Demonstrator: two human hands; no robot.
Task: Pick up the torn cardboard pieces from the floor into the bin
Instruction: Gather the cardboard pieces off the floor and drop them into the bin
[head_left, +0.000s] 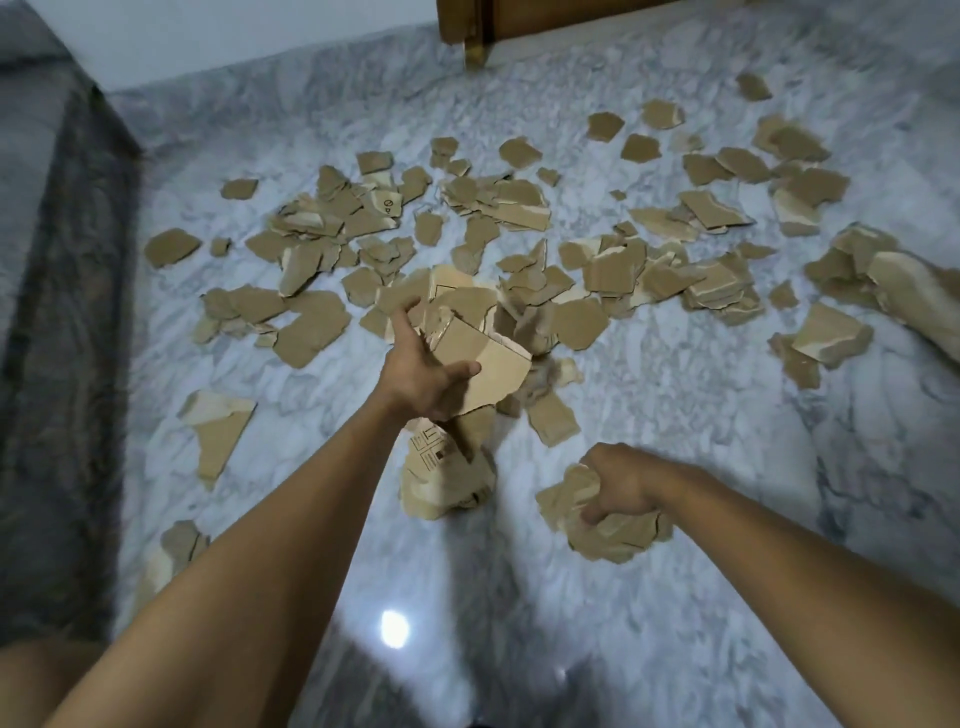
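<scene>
The left hand (423, 371) grips a cardboard stack (483, 364); the right hand (618, 486) grips cardboard pieces (608, 530) on the marble floor (675, 415).

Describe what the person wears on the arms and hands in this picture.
The left arm and right arm are bare as far as the picture shows, with no sleeves. The left hand and right hand have no gloves, and neither wrist carries a watch or band.
</scene>
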